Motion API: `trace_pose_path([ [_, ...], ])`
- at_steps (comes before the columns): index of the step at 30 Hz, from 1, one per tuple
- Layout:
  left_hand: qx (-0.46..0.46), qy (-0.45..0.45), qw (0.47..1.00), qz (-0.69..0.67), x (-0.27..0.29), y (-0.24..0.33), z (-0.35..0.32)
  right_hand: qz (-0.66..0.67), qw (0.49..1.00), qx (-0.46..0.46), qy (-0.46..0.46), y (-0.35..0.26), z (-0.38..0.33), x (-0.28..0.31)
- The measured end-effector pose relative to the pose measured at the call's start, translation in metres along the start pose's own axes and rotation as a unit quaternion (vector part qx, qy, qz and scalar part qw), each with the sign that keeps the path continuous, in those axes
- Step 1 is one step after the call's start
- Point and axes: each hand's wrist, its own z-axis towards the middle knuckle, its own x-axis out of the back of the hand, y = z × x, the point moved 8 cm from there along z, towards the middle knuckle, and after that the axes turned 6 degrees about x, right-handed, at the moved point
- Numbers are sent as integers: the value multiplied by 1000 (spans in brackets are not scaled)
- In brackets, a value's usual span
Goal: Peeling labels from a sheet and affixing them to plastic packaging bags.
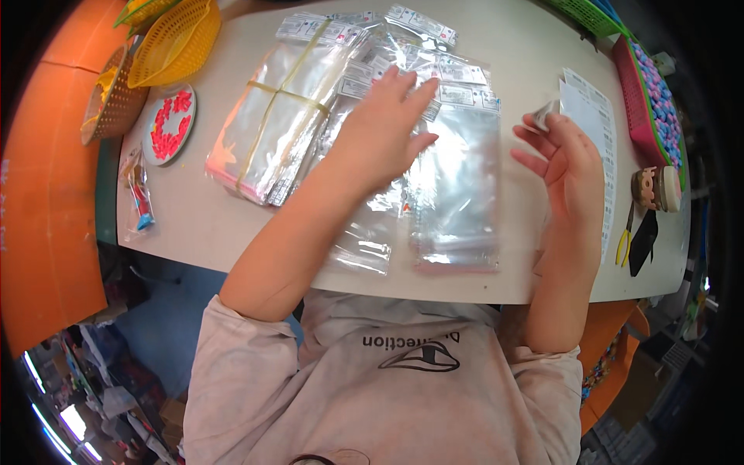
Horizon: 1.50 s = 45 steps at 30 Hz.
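My left hand (384, 124) lies spread, fingers apart, over the printed tops of transparent plastic bags in the middle of the table. Under its fingertips the bags overlap; whether it presses on them I cannot tell. To its right is a flat stack of transparent bags (457, 194) with printed header strips. Left of the hand, a thicker bundle of such bags (283, 116) is bound crosswise with a yellowish band. Raised at the right, my right hand (570, 159) pinches a small whitish piece (545, 115), perhaps a folded label, between thumb and fingers.
Printed paper sheets (587, 108) lie beyond my right hand. Farther right stand a pink basket of purple-blue beads (655, 101), a jar (657, 188) and yellow-handled pliers (624, 242). At left are a plate with red pieces (186, 139), yellow baskets (174, 46) and a small filled packet (139, 194).
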Motion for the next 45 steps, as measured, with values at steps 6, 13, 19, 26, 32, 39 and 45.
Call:
trace_pose_path([
  [6, -76, -58, 993, -69, -4, 2, 4, -68, 985, -137, -77, 44, -20, -12],
  [13, -93, -139, 984, -60, -13, 15, -6, -240, 969, -56, -25, 40, -16, -9],
  [19, -85, -138, 985, -57, -15, 16, -6, -266, 962, -66, 0, 37, -14, -8],
  [26, -72, -144, 985, -62, -16, 17, -6, -300, 951, -73, -2, 38, -7, -12],
  [32, -63, -152, 984, -63, -15, 16, -6, -306, 949, -68, -12, 42, -2, -7],
  [39, -55, -165, 983, -67, -16, 16, -4, -334, 939, -87, 7, 39, -3, -8],
  [45, -42, -175, 980, -86, -13, 17, -2, -312, 946, -91, 4, 43, -3, -8],
])
